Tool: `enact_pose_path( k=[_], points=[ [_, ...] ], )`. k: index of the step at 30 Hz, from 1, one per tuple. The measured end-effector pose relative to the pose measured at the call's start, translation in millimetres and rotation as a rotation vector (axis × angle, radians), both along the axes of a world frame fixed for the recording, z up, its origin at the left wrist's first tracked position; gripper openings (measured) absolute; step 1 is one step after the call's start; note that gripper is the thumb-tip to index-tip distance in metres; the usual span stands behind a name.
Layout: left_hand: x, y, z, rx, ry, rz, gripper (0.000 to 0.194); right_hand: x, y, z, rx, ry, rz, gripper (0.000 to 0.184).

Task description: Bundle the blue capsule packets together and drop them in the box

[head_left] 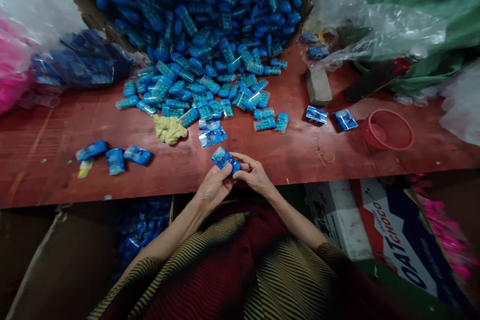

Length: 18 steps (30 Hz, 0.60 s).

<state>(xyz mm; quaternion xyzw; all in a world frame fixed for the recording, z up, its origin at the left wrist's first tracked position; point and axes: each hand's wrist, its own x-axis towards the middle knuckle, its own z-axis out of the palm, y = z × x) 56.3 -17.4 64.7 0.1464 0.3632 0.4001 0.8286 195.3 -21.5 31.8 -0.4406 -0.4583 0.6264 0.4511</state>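
Note:
Just over the table's front edge, a small clear container of blue candy balls with a printed blue sleeve is held between both hands. My left hand grips it from the lower left, thumb across its front. From the right, my right hand pinches its lower end with thumb and fingers. Beyond the hands lie flat printed blue sleeves. A heap of unsleeved blue candy containers spreads from a big cardboard box. Three sleeved containers rest at the left.
On the red table are a yellow cloth, a grey block, two printed blue packets and a red plastic basket. Plastic bags crowd the back left. Cartons and a bin of blue packets sit below the edge.

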Motion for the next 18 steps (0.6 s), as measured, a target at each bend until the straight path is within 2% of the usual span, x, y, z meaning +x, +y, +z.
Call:
enact_pose_path(
  k=[4,9,18],
  points=[
    [-1.3,6.9,-4.8,-0.090,0.026,0.136,0.008,-1.4,-0.6,-4.7,0.011,-0.006,-0.025,0.052],
    [-3.8,8.7,-7.2,-0.178,-0.006,0.123,0.014,0.2,0.5,-9.1,0.000,-0.011,-0.029,0.049],
    [-2.9,7.2,-1.9,-0.161,-0.079,0.174,0.017,-8.8,5.3,-0.9,0.104,-0.121,0.007,0.047]
  ],
)
